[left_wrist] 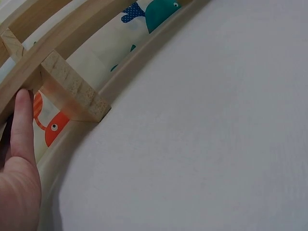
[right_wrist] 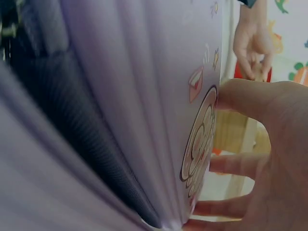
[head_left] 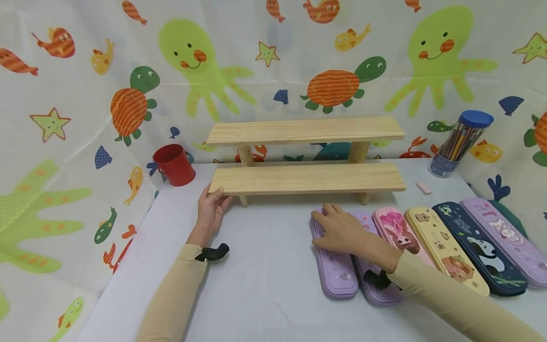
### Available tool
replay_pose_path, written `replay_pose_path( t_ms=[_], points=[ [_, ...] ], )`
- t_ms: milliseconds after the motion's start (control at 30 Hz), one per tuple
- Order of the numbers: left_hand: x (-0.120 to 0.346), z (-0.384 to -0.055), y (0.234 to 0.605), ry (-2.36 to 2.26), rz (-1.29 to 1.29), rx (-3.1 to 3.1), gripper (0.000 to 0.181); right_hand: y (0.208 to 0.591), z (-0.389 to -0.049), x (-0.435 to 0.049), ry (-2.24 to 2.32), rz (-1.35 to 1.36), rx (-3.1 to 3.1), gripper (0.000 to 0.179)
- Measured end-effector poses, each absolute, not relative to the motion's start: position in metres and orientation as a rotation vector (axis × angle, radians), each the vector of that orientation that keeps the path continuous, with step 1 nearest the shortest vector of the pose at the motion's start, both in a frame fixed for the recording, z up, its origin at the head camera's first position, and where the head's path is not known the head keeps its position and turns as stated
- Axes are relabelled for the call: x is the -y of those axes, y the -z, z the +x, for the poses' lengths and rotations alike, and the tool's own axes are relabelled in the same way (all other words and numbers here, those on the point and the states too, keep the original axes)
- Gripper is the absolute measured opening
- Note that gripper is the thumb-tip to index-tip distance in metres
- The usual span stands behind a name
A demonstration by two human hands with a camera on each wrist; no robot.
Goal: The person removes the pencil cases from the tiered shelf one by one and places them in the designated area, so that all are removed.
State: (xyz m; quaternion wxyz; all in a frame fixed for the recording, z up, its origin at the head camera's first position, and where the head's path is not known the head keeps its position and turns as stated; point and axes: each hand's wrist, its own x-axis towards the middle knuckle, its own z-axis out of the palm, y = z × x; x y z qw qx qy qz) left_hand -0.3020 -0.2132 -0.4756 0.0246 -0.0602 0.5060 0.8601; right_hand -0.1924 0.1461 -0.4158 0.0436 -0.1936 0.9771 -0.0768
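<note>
At the left end of a two-tier wooden shelf [head_left: 307, 178], my left hand [head_left: 211, 209] grips the lower board, thumb above and fingers beneath. The left wrist view shows a finger [left_wrist: 23, 130] against the board's underside, close to a support leg [left_wrist: 72, 89]. My right hand [head_left: 339, 230] reaches over the leftmost purple pencil case [head_left: 337, 278] and holds it near its far end. Up close in the right wrist view, thumb and fingers [right_wrist: 231, 207] touch the edges of this case [right_wrist: 139, 72]. A second purple pencil case [head_left: 382, 294] lies beside it, partly covered by my right forearm.
Pink [head_left: 395, 228], cream [head_left: 444, 247], dark blue panda [head_left: 483, 251] and lilac [head_left: 508, 237] pencil cases lie in a row at right. A red bucket [head_left: 174, 166] stands back left. A tub of pencils [head_left: 457, 142] and a pink eraser [head_left: 424, 188] sit back right.
</note>
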Motion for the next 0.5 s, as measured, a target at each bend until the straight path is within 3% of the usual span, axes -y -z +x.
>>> replay_pose_path(
  t_ms=[500],
  points=[
    [0.221, -0.305, 0.473, -2.547, -0.164, -1.664, 0.063, 0.409, -0.190, -0.168, 0.285, -0.629, -3.044, 0.059]
  ],
)
